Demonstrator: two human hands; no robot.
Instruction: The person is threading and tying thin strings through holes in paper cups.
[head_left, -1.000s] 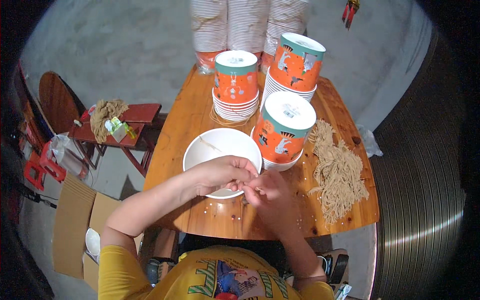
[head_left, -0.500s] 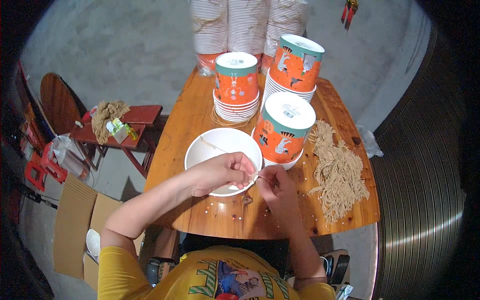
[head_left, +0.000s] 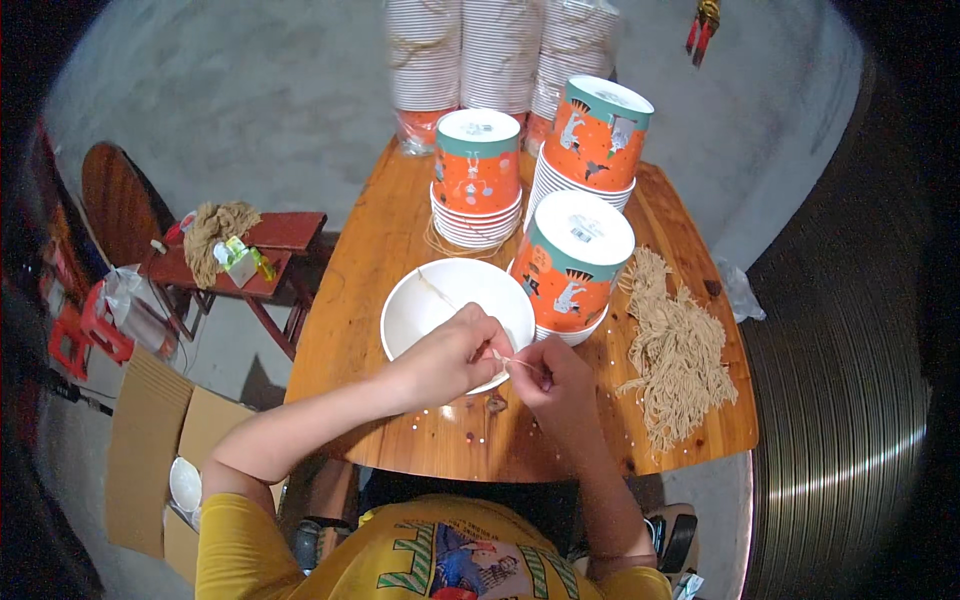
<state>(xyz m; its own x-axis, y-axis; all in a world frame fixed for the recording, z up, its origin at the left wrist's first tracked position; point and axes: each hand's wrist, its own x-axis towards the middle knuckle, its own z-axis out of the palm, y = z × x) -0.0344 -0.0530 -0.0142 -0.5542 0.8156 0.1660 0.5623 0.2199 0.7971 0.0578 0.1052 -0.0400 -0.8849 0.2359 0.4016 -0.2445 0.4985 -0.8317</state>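
head: hands pinch string; shirt bears lettering

Wooden table with a white bowl on its near half, three orange tub stacks beyond, plastic-wrapped stacks at far end, tan cords at right

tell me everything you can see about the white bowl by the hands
The white bowl is round, smooth and plain inside, perhaps coated paper, its mouth facing up. It is over the wooden table, left of the nearest orange bucket. A thin tan strand shows against its inside; the left hand hides part of its near rim, contact unclear.
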